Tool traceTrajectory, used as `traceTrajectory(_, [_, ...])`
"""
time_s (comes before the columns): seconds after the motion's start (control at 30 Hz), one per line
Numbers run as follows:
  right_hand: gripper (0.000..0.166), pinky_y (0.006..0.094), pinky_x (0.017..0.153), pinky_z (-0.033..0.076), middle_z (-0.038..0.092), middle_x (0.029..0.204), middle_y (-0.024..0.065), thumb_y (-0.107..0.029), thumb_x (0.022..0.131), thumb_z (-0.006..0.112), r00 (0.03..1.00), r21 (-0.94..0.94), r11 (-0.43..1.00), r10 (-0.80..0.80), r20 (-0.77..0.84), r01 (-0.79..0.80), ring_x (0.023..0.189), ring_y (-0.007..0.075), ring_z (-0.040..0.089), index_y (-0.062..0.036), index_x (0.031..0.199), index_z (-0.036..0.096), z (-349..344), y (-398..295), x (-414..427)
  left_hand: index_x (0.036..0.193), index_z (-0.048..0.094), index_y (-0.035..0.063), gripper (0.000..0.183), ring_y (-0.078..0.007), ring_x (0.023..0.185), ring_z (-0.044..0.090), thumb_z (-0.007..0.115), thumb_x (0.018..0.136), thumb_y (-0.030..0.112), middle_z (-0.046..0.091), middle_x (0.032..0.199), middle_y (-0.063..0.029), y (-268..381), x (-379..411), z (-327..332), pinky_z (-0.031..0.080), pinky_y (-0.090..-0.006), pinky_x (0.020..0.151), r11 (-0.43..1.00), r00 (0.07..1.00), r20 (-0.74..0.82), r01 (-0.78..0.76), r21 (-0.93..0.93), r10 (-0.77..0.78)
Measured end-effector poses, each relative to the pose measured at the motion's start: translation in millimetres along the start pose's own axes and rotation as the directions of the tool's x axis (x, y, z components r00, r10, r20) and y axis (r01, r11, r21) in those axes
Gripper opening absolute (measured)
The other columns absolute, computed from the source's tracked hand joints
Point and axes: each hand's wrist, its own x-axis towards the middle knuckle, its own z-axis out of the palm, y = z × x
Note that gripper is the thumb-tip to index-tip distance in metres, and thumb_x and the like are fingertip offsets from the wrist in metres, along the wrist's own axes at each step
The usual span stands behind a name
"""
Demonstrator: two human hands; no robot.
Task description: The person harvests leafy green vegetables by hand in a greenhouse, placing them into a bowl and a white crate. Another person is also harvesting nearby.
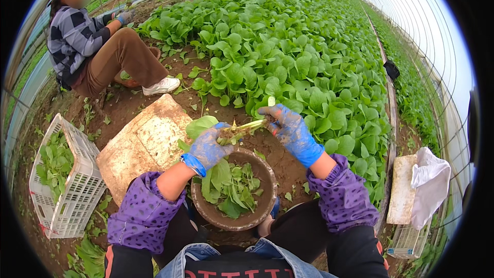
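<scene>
My left hand (pixel 210 146), in a soiled blue glove, grips leafy greens with large leaves jutting out to its left. Pale stems and muddy roots (pixel 239 130) stretch from it to my right hand (pixel 291 133), whose gloved fingers are closed on their far end. A short whitish stalk end (pixel 271 101) pokes up above the right fingers. Below both hands, between my legs, stands a round brown basin (pixel 272 197). Loose green leaves (pixel 237 193) lie inside it. My left palm's contact with the plants is partly hidden.
Dense leafy greens (pixel 293 69) grow ahead. At left are a dirty foam board (pixel 148 139) and a white plastic crate (pixel 79 193) with greens. A person (pixel 81 42) sits at upper left. A white cloth (pixel 430 185) drapes over a board (pixel 401 189) at right.
</scene>
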Motion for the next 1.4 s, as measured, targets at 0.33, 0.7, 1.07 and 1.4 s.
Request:
traceTrajectory(0.33, [0.047, 0.0252, 0.072, 0.047, 0.063, 0.104, 0.0050, -0.028, 0.081, 0.067, 0.953, 0.351, 0.892, 0.228, 0.199, -0.287, 0.085, 0.0117, 0.058, -0.0086, 0.121, 0.054, 4, 13, -15, 0.103, 0.062, 0.0034, 0.027, -0.0127, 0.072, 0.056, 0.063, 0.081, 0.018, 0.062, 0.102, -0.0049, 38, 1, -24, 0.046, -0.0278, 0.074, 0.789, 0.958, 0.261, 0.250, -0.562, -0.118])
traceTrajectory(0.7, [0.028, 0.0208, 0.059, 0.045, 0.062, 0.084, 0.0001, -0.019, 0.082, 0.066, 0.787, 0.784, 0.323, 0.531, 0.314, -0.531, 0.067, 0.0070, 0.055, -0.0042, 0.106, 0.060, 28, -23, 6, 0.105, 0.061, 0.0026, 0.027, -0.0114, 0.074, 0.057, 0.064, 0.081, 0.015, 0.061, 0.095, -0.0042, 37, 0, -10, 0.047, -0.0262, 0.070, 0.725, 0.945, 0.316, 0.275, -0.632, -0.083])
traceTrajectory(1.07, [0.027, 0.0234, 0.071, 0.046, 0.061, 0.092, 0.0045, -0.014, 0.082, 0.065, 0.904, 0.644, 0.655, 0.401, 0.146, -0.395, 0.080, 0.0086, 0.053, 0.0005, 0.104, 0.058, 48, -35, 14, 0.107, 0.060, 0.0050, 0.029, -0.0136, 0.077, 0.060, 0.066, 0.080, 0.008, 0.063, 0.092, -0.0037, 27, 5, 2, 0.051, -0.0273, 0.065, 0.504, 0.952, 0.071, 0.220, -0.835, -0.297])
traceTrajectory(1.4, [0.037, 0.0249, 0.075, 0.045, 0.060, 0.101, 0.0059, -0.019, 0.084, 0.064, 0.899, 0.775, 0.460, 0.285, 0.332, -0.433, 0.082, 0.0110, 0.057, -0.0002, 0.115, 0.055, 45, -25, 18, 0.128, 0.041, 0.0023, 0.047, -0.0173, 0.093, 0.058, 0.057, 0.085, 0.012, 0.057, 0.110, -0.0094, 31, 12, 9, 0.050, -0.0310, 0.080, 0.439, 0.968, 0.043, 0.150, -0.886, -0.246])
